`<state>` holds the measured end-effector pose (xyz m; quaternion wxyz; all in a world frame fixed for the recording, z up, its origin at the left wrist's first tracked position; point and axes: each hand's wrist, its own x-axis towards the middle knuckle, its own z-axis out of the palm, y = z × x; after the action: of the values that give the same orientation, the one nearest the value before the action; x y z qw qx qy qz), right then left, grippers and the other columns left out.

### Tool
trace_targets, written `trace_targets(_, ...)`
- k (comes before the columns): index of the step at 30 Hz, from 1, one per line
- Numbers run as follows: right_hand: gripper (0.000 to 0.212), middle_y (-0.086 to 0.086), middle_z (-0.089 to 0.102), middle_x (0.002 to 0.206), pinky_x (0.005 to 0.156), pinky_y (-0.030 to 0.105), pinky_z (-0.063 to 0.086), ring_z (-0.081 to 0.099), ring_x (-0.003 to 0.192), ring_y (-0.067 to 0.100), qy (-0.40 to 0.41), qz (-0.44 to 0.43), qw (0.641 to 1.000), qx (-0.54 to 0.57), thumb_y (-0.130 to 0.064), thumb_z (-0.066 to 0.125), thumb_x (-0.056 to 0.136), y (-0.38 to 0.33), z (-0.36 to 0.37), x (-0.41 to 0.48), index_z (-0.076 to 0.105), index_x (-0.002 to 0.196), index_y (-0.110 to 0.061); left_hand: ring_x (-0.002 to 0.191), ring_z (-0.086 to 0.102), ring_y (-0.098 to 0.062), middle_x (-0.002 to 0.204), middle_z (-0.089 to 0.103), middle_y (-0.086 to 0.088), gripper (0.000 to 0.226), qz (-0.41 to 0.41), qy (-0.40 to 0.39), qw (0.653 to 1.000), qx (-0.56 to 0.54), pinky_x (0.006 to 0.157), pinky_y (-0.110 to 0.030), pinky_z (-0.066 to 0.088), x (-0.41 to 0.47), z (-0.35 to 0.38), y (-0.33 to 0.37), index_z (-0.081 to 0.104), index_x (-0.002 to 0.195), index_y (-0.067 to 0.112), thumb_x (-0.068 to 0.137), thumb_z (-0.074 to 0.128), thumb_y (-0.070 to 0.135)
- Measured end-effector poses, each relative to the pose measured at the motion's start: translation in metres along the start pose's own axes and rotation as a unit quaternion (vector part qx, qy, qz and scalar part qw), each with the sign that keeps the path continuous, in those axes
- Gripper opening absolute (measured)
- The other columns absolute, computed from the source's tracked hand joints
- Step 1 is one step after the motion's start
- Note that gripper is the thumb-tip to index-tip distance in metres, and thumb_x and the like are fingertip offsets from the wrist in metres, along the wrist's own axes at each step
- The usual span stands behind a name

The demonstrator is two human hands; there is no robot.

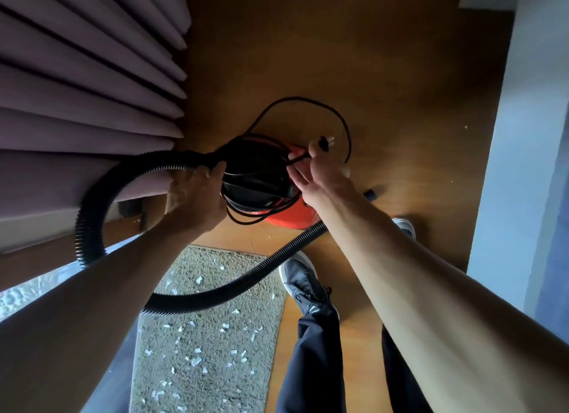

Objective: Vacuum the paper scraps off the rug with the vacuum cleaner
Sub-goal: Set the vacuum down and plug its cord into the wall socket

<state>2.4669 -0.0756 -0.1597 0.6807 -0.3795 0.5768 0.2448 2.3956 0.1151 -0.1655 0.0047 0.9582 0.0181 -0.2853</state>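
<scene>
A red canister vacuum cleaner (286, 217) with a black top stands on the wooden floor beyond the rug. Its black power cord (308, 100) is wound round the top, with one loop lying loose on the floor. My right hand (317, 172) pinches the cord just behind the plug (325, 143). My left hand (194, 194) grips the ribbed black hose (92, 203) where it meets the vacuum's top. The hose curves down across the grey-brown rug (212, 366), which is strewn with several white paper scraps (197, 360).
Purple pleated curtains (86, 73) hang at the left, close to the vacuum. A pale wall or door (520, 166) runs along the right. My dark shoes (303, 281) and trousers stand on the wooden floor (338, 43) beside the rug's right edge.
</scene>
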Motion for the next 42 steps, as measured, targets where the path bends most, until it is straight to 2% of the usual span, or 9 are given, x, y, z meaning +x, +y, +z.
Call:
trace_targets(4, 0.011, 0.005, 0.062, 0.082, 0.086, 0.041, 0.057, 0.065, 0.077, 0.017, -0.024, -0.086, 0.995, -0.039, -0.018, 0.061, 0.096, -0.034, 0.029, -0.043, 0.063, 0.093, -0.008, 0.093, 0.061, -0.040, 0.103, 0.063, -0.021, 0.045, 0.025, 0.069, 0.997, 0.003, 0.069, -0.046, 0.054, -0.007, -0.015, -0.002, 0.057, 0.129, 0.013, 0.084, 0.061, 0.015)
trace_targets(8, 0.016, 0.005, 0.062, 0.087, 0.086, 0.042, 0.057, 0.064, 0.077, 0.019, -0.040, -0.163, 0.984, -0.063, -0.017, 0.061, 0.096, -0.067, 0.057, -0.089, 0.063, 0.108, -0.007, 0.093, 0.063, -0.041, 0.105, 0.066, -0.017, 0.026, 0.044, 0.116, 0.987, -0.099, 0.070, -0.051, 0.057, -0.006, -0.045, -0.001, 0.062, 0.116, 0.014, 0.090, 0.057, 0.014)
trace_targets(14, 0.014, 0.005, 0.067, 0.090, 0.077, 0.035, 0.058, 0.066, 0.079, 0.018, -0.063, -0.298, 0.946, -0.112, -0.018, 0.059, 0.097, -0.114, 0.078, -0.143, 0.066, 0.106, -0.011, 0.055, 0.060, -0.035, 0.061, 0.057, -0.009, 0.017, 0.077, 0.154, 0.958, -0.231, 0.049, -0.032, 0.039, 0.000, -0.107, 0.020, 0.058, 0.085, 0.013, 0.100, 0.053, 0.019)
trace_targets(20, 0.014, 0.001, 0.063, 0.079, 0.074, 0.029, 0.056, 0.062, 0.072, 0.013, -0.077, -0.373, 0.915, -0.136, -0.018, 0.059, 0.097, -0.174, 0.093, -0.190, 0.062, 0.083, -0.020, 0.058, 0.054, -0.034, 0.063, 0.046, -0.001, 0.019, 0.102, 0.210, 0.931, -0.282, 0.055, -0.031, 0.037, -0.004, -0.168, 0.044, 0.052, 0.081, 0.010, 0.098, 0.055, 0.016)
trace_targets(25, 0.023, -0.001, 0.051, 0.064, 0.056, 0.028, 0.045, 0.048, 0.053, 0.010, -0.100, -0.441, 0.882, -0.137, -0.015, 0.054, 0.099, -0.223, 0.111, -0.229, 0.059, 0.077, -0.020, 0.056, 0.052, -0.023, 0.063, 0.051, 0.002, 0.017, 0.129, 0.242, 0.907, -0.320, 0.058, -0.029, 0.037, 0.001, -0.225, 0.057, 0.053, 0.082, 0.015, 0.099, 0.055, 0.015)
trace_targets(29, 0.027, -0.003, 0.053, 0.063, 0.059, 0.035, 0.045, 0.051, 0.060, 0.017, -0.048, -0.532, 0.821, -0.201, -0.015, 0.055, 0.096, -0.264, 0.125, -0.257, 0.055, 0.070, -0.023, 0.064, 0.055, -0.023, 0.071, 0.054, 0.003, 0.013, 0.152, 0.250, 0.894, -0.341, 0.061, -0.031, 0.039, 0.002, -0.273, 0.073, 0.058, 0.091, 0.012, 0.100, 0.051, 0.019)
trace_targets(34, 0.034, -0.010, 0.050, 0.070, 0.066, 0.034, 0.044, 0.050, 0.068, 0.015, -0.020, -0.590, 0.766, -0.254, -0.003, 0.050, 0.090, -0.315, 0.127, -0.297, 0.052, 0.074, -0.033, 0.061, 0.052, -0.015, 0.070, 0.052, 0.007, 0.016, 0.169, 0.279, 0.872, -0.365, 0.057, -0.027, 0.039, -0.001, -0.329, 0.109, 0.061, 0.094, 0.013, 0.103, 0.050, 0.021)
trace_targets(39, 0.018, 0.002, 0.067, 0.084, 0.066, 0.035, 0.050, 0.061, 0.072, 0.019, 0.004, -0.622, 0.756, -0.205, -0.006, 0.060, 0.089, -0.357, 0.103, -0.327, 0.056, 0.104, -0.016, 0.088, 0.063, -0.026, 0.094, 0.069, -0.007, 0.023, 0.151, 0.241, 0.868, -0.408, 0.080, -0.039, 0.050, -0.010, -0.365, 0.169, 0.064, 0.113, 0.015, 0.101, 0.050, 0.027)
trace_targets(42, 0.011, 0.003, 0.070, 0.085, 0.065, 0.029, 0.055, 0.065, 0.070, 0.015, 0.020, -0.644, 0.741, -0.187, -0.012, 0.064, 0.090, -0.375, 0.079, -0.332, 0.060, 0.100, -0.008, 0.079, 0.063, -0.013, 0.087, 0.068, 0.002, 0.045, 0.184, 0.254, 0.856, -0.412, 0.075, -0.036, 0.053, -0.018, -0.373, 0.204, 0.064, 0.108, 0.019, 0.099, 0.037, 0.055)
